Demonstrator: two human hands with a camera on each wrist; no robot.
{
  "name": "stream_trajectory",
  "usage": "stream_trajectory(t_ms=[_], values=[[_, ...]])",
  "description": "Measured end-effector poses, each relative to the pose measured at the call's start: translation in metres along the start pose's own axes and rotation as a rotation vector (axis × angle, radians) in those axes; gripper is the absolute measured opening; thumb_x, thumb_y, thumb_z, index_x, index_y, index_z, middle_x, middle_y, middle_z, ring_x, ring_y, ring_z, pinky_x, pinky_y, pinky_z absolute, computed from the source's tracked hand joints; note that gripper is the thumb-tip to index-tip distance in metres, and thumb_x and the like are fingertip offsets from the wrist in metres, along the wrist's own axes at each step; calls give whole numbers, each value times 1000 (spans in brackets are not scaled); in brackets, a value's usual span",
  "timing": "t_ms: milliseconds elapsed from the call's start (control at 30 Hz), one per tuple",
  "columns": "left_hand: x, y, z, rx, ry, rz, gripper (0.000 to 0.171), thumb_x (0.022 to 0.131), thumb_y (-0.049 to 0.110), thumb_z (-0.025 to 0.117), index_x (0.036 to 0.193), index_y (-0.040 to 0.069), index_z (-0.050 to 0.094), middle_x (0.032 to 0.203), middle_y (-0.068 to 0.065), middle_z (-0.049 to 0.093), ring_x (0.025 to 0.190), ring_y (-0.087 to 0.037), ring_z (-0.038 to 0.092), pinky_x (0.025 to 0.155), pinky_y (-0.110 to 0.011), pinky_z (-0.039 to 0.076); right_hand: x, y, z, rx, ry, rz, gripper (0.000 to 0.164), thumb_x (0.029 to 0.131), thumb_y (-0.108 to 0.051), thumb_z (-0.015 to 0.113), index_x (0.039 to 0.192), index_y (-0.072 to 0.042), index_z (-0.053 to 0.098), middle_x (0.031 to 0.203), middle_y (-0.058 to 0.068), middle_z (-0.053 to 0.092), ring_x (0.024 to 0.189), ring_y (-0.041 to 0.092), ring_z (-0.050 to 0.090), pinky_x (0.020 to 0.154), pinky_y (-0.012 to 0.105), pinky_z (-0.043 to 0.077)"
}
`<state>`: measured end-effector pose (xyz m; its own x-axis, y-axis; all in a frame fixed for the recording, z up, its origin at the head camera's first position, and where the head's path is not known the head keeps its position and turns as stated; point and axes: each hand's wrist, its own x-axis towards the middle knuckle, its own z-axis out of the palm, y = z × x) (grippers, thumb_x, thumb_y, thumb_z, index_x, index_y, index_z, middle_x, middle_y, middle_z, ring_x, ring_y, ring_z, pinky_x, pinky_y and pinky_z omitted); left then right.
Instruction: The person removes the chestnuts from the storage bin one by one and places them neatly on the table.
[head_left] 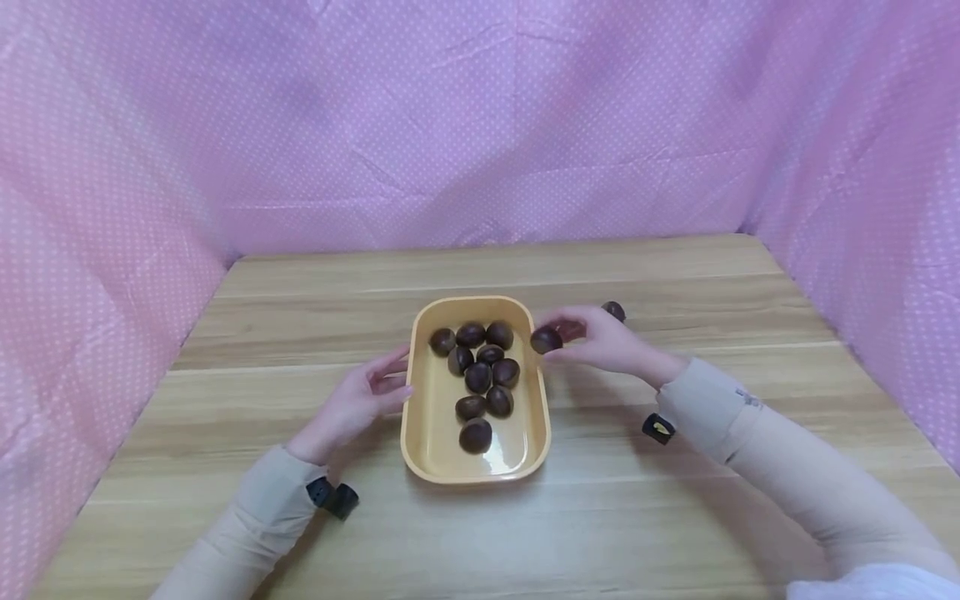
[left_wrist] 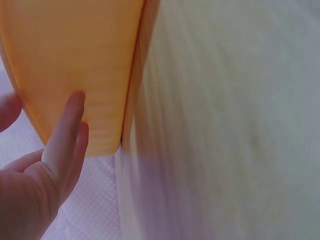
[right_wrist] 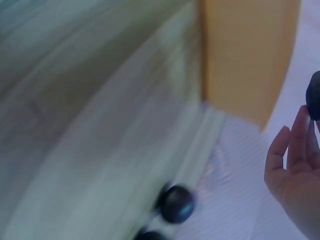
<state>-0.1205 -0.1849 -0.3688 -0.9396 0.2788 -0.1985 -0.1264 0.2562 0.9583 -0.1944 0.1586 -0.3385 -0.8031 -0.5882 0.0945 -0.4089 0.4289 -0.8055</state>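
Observation:
A yellow-orange rectangular tub [head_left: 414, 450] with rounded corners stands on the table, with several brown chestnuts [head_left: 477, 377] lying on its floor. My left hand [head_left: 360, 402] rests at the tub's left side. In the left wrist view, its extended fingers [left_wrist: 70, 130] lie against the outer wall and the thumb is at the rim. My right hand [head_left: 603, 340] pinches one chestnut [head_left: 546, 339] between thumb and fingers, beside the tub's right rim. That chestnut [right_wrist: 313, 97] is cut off by the frame edge in the right wrist view.
Beyond the right hand, another chestnut [head_left: 613, 311] lies on the wooden table [head_left: 300, 308], partly hidden by the hand. Two dark chestnuts [right_wrist: 177, 204] show on the table in the right wrist view. Pink dotted cloth [head_left: 480, 150] hangs around the back and sides.

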Motion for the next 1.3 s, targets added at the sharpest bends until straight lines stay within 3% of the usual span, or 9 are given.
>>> stream_trajectory(t_ms=[300, 500, 700, 933, 1200, 1300], values=[[0, 4, -2, 19, -15, -2, 71, 88, 1, 61, 149, 3, 24, 141, -28, 40, 127, -41, 45, 95, -34, 51, -26, 29, -21, -71, -44, 46, 39, 76, -1, 75, 112, 5, 62, 109, 20, 64, 96, 30, 64, 89, 43, 54], [-1, 1, -2, 3, -14, -16, 72, 88, 2, 61, 149, 3, 23, 143, -27, 39, 129, -40, 43, 97, -35, 49, -40, 45, -39, -116, 12, 118, 39, 76, -4, 76, 112, 4, 62, 104, 19, 66, 92, 29, 64, 86, 42, 55], [-1, -1, -1, -20, -15, -16, 72, 88, 0, 61, 149, 5, 24, 142, -27, 39, 128, -40, 44, 94, -34, 51, -51, 52, -64, -131, 68, 250, 45, 81, -8, 72, 121, 4, 57, 112, 24, 63, 101, 36, 63, 90, 47, 52], [-2, 0, -2, -23, -15, 2, 70, 89, -1, 59, 149, 2, 23, 142, -28, 39, 127, -41, 44, 93, -33, 52, -49, 62, -82, -128, 134, 356, 47, 84, -11, 69, 126, 4, 53, 122, 26, 59, 109, 38, 58, 87, 29, 52], [0, -1, 0, -11, 2, -8, 71, 88, -2, 60, 149, 3, 24, 140, -28, 40, 127, -41, 45, 90, -31, 53, -41, 82, -92, -139, 142, 414, 51, 86, -13, 68, 130, 5, 49, 126, 29, 54, 114, 41, 55, 97, 45, 48], [2, -1, 0, -18, -3, -5, 70, 88, -1, 60, 149, 3, 25, 141, -27, 40, 127, -41, 45, 91, -31, 53, -39, 90, -95, -140, 152, 421, 53, 85, -11, 68, 130, 7, 47, 127, 31, 53, 114, 42, 54, 97, 43, 48]])
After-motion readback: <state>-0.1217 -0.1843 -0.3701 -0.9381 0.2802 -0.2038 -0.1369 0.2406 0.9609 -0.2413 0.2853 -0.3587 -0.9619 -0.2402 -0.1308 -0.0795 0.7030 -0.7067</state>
